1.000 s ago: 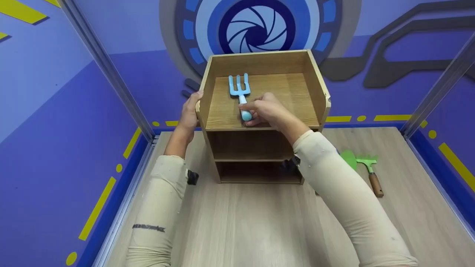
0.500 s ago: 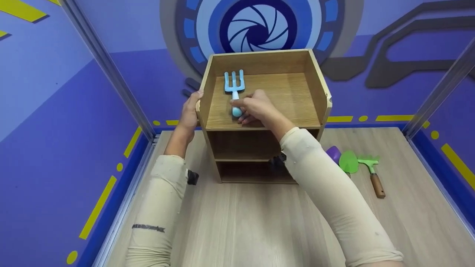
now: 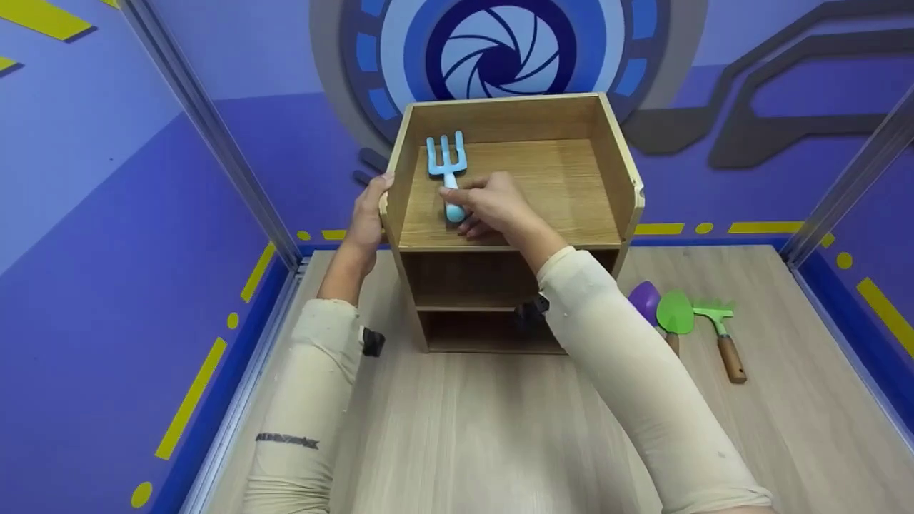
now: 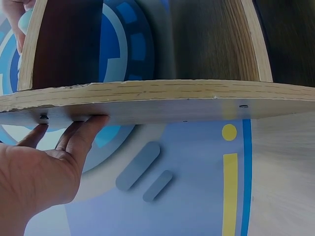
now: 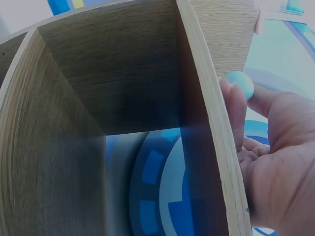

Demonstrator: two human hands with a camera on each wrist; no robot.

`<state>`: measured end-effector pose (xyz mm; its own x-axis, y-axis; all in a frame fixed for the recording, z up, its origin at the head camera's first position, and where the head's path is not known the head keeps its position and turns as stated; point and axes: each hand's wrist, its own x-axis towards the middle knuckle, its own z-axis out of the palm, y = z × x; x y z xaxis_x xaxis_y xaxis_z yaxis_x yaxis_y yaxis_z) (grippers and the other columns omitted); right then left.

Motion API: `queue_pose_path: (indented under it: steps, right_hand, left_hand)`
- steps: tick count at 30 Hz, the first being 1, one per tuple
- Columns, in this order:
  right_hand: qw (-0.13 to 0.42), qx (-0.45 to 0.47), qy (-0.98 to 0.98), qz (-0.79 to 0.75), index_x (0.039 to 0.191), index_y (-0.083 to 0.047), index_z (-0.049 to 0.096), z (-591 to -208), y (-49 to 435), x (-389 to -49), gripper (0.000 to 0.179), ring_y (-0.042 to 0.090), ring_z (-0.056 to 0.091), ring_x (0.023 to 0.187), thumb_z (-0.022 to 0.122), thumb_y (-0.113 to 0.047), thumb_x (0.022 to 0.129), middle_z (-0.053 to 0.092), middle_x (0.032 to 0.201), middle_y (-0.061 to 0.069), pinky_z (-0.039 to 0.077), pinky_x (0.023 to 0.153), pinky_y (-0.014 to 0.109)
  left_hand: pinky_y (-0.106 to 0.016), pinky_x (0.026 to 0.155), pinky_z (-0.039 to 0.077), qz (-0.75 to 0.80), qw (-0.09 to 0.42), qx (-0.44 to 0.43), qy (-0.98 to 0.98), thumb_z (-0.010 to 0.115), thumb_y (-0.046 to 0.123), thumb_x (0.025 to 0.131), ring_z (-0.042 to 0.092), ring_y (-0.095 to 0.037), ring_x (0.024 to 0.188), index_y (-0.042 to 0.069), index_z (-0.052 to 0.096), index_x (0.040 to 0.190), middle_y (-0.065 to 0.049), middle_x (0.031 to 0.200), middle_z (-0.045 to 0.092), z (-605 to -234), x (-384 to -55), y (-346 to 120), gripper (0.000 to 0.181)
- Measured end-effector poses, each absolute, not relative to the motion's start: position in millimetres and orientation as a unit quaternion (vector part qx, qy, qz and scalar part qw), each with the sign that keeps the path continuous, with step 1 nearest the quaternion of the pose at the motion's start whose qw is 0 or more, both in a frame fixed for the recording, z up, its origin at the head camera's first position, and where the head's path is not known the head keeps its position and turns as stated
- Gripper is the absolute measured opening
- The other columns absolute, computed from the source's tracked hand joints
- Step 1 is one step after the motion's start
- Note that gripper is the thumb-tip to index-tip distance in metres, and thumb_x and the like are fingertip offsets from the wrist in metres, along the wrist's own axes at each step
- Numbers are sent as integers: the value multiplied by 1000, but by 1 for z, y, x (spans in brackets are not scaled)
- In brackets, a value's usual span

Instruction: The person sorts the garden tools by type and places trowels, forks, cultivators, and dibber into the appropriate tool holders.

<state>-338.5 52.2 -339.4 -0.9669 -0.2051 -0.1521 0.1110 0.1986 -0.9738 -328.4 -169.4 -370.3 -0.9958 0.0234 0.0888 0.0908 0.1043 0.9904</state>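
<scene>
Light-blue fork point(image 3: 447, 168) pinched by the right hand point(image 3: 493, 203) at a wooden shelf point(image 3: 550, 178).
Head view: the three-pronged fork, its handle rounded at the end, is towards 10 o'clock within the shelf's grained top tray, prongs towards 12; the right fingers clamp the handle. At the shelf's 4 o'clock, a purple-headed tool point(image 3: 645, 300), a green oval trowel point(image 3: 675, 313) and a green rake point(image 3: 730, 355) with a brown wooden handle lie on the pale, streaked table point(image 3: 485, 435). Left wrist view: at 8 o'clock, the left hand's point(image 4: 42, 174) straight fingers, partly apart, touch the flat outer panel. Right wrist view: the fork's turquoise end shows at 2 o'clock.
</scene>
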Motion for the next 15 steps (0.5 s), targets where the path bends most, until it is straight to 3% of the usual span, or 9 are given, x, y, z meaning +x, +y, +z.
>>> queue_pose_path:
  steps: [3, 15]
  right_hand:
    - [117, -31, 767, -630, 114, -5, 74, -340, 54, -336, 38, 14, 67, 54, 81, -37, 95, 65, 70, 1, 59, 53, 30]
    - [86, -36, 794, -600, 120, -3, 75, -342, 52, -336, 44, 13, 68, 52, 77, -41, 98, 71, 75, 4, 58, 52, 28]
  left_hand:
    - [-48, 132, 24, -666, 27, -37, -744, 40, 49, 101, 34, -25, 159, 15, 45, 163, -7, 172, 39, -371, -328, -168, 71]
    - [-49, 131, 26, -672, 23, -45, -739, 39, 46, 104, 38, -28, 155, 14, 47, 161, -10, 170, 42, -370, -330, -169, 66]
